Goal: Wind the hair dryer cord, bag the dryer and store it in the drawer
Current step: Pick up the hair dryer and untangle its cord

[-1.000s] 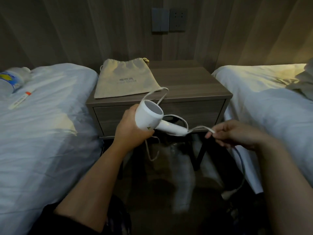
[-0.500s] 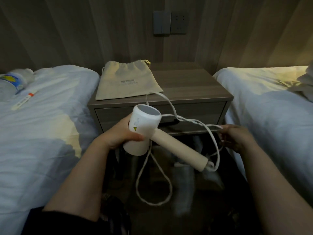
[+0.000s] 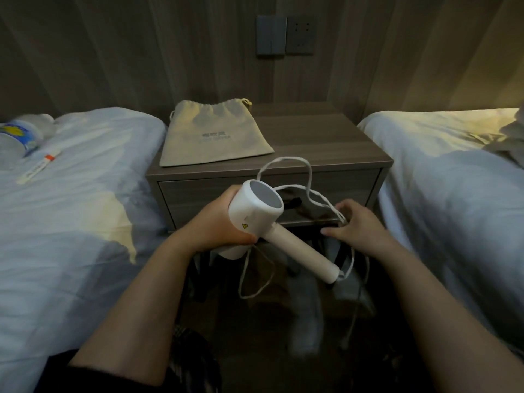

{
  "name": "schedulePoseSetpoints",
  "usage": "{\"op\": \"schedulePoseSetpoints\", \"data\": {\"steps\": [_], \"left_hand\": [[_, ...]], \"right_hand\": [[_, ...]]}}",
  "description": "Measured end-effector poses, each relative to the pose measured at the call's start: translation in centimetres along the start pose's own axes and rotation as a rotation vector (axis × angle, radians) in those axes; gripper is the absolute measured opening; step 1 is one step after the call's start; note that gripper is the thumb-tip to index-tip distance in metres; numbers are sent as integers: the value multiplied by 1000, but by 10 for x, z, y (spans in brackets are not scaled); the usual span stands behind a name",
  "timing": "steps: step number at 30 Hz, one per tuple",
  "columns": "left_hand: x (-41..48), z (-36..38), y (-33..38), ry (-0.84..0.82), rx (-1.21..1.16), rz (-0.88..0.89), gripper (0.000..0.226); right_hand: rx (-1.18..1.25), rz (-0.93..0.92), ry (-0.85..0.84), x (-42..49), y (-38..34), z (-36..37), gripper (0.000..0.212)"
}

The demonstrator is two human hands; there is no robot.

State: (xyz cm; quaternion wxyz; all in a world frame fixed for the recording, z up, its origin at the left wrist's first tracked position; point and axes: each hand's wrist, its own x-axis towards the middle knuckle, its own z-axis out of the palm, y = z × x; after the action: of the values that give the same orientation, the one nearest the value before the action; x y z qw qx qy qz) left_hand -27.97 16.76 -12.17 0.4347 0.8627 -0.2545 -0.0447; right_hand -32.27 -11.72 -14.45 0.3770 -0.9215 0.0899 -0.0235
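My left hand (image 3: 217,224) grips the barrel of the white hair dryer (image 3: 256,215), whose handle points down and to the right. Its white cord (image 3: 286,160) loops up over the barrel and hangs in a loop below it. My right hand (image 3: 358,225) holds strands of the cord just right of the dryer, fingers partly spread. A beige drawstring bag (image 3: 212,137) lies flat on the nightstand top (image 3: 320,137). The drawer (image 3: 198,194) front sits behind the dryer; it looks closed.
A bed with white sheets (image 3: 71,208) lies at the left, with a plastic bottle (image 3: 17,137) and a small tube (image 3: 39,167) on it. Another bed (image 3: 453,180) is at the right. A wall switch and socket (image 3: 285,35) are above the nightstand.
The dryer turned so its handle now points down-right and stayed near the drawer front. My right hand moved in closer to the dryer, carrying the cord into more loops.
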Motion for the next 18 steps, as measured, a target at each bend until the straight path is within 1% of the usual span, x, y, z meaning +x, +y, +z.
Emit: {"op": "schedulePoseSetpoints", "data": {"steps": [2,3,5,8,11,12,13,15,18], "left_hand": [[0,2,0,-2,51,18,87],[0,3,0,0,68,22,87],[0,3,0,2,92,31,87],[-1,3,0,-1,154,45,88],[1,7,-2,-81,322,81,80],[1,9,-2,-125,398,83,76],[1,13,-1,-169,476,80,74],[1,21,-1,-230,612,73,77],[1,31,-1,-252,677,67,86]], "right_hand": [[-155,-84,209,-5,-5,9,15],[-209,-131,273,-6,-7,12,14],[-254,-181,285,-6,-6,14,18],[-230,-182,290,0,-2,12,19],[-145,-205,413,1,-4,6,18],[-53,-185,427,-1,-7,1,19],[87,-150,402,-1,-10,-2,22],[449,-95,294,-1,-15,-4,32],[999,12,93,3,-13,-3,26]]}}
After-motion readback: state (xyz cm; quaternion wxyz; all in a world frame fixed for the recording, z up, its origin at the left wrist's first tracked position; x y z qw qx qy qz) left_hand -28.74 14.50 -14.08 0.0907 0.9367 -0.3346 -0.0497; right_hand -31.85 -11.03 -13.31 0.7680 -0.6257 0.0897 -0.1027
